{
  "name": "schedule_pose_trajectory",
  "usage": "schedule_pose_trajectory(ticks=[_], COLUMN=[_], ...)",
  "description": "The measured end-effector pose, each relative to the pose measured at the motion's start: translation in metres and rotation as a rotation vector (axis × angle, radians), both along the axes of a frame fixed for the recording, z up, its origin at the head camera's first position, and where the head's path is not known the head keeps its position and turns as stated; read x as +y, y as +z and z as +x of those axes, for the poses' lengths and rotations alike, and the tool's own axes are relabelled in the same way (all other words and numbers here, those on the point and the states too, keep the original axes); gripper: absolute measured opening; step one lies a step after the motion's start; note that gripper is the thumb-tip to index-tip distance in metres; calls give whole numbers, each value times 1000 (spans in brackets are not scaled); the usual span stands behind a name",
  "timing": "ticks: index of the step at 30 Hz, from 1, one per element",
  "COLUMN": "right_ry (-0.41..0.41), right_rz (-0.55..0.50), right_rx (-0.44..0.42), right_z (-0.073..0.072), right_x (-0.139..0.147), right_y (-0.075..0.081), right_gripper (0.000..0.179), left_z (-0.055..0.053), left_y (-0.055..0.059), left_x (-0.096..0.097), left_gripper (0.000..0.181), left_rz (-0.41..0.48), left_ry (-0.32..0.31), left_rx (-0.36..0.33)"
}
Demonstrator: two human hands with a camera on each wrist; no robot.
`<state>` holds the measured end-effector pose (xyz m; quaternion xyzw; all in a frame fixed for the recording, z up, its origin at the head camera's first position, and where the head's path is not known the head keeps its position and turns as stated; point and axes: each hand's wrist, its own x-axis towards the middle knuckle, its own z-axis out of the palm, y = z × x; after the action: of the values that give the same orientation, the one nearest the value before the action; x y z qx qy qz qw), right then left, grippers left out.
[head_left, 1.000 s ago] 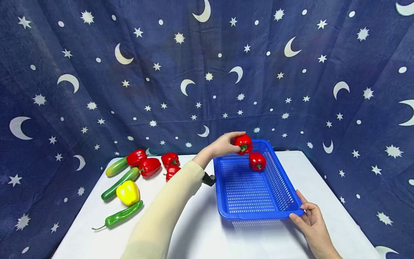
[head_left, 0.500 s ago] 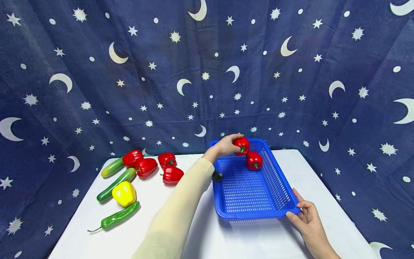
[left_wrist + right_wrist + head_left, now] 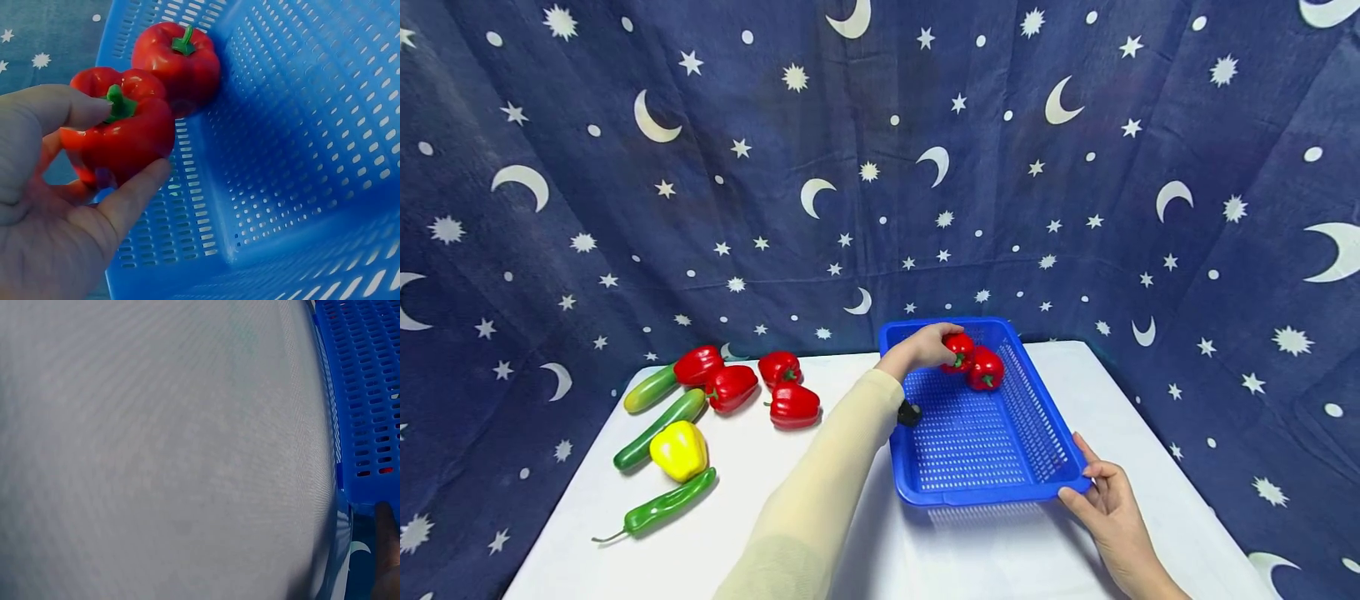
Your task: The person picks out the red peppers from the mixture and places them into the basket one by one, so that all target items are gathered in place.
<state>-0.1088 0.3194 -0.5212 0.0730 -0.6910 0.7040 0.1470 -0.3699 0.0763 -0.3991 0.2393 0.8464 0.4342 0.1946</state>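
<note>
1. Grip of the left hand (image 3: 928, 346) curled round a red pepper (image 3: 957, 353), well inside the far end of the blue basket (image 3: 985, 495). Just to the right, a second red pepper (image 3: 986, 369).
2. Grip of the right hand (image 3: 1108, 500) pinched on the basket's near right corner.
3. Likeliest mishap, by judgement: a bump of the second pepper to the right, caused by pressing sideways during release.
4. Next risk: a roll along the basket floor, caused by rounded, glossy sides and by letting go too high. Contact with that floor: cannot tell.
5. Another risk: a snag of the black wrist device (image 3: 909, 412) on the left rim, or a skewed basket from a pull at one corner.
6. Only in the left wrist view: one digit against the green stem (image 3: 119, 103), another along the pepper's lower side.
7. Only in the head view: yellow pepper (image 3: 680, 451), two cucumbers (image 3: 659, 429), green chili (image 3: 670, 502) and four more red peppers (image 3: 794, 405), all at the left of the tabletop (image 3: 737, 467).
8. Only in the right wrist view: a scrap of red (image 3: 385, 470) through the basket's slots, beside a broad, blurred pale surface (image 3: 169, 450).
</note>
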Motion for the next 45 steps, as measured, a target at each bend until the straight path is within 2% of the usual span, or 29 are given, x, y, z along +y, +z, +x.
schedule_pose_trajectory(ticks=[5, 11, 18, 27, 36, 45], right_ry=[16, 20, 16, 9, 24, 46], right_rz=[-28, -27, -29, -16, -26, -57], right_rx=[32, 23, 13, 0, 13, 51], right_z=[-1, -2, -3, -1, -1, -3], right_x=[1, 1, 1, 0, 1, 1], right_y=[1, 0, 1, 0, -3, -4], right_gripper=[34, 34, 34, 34, 34, 35], left_z=[-1, -4, -4, -6, -5, -1], left_y=[0, -5, -10, -15, -20, -21], left_x=[1, 3, 5, 9, 10, 5], left_gripper=[69, 68, 69, 68, 66, 65], left_rz=[-36, -97, -137, -212, -179, -160], left_ry=[9, 35, 36, 30, 47, 37], left_rx=[-4, -21, -103, -94, -174, -166])
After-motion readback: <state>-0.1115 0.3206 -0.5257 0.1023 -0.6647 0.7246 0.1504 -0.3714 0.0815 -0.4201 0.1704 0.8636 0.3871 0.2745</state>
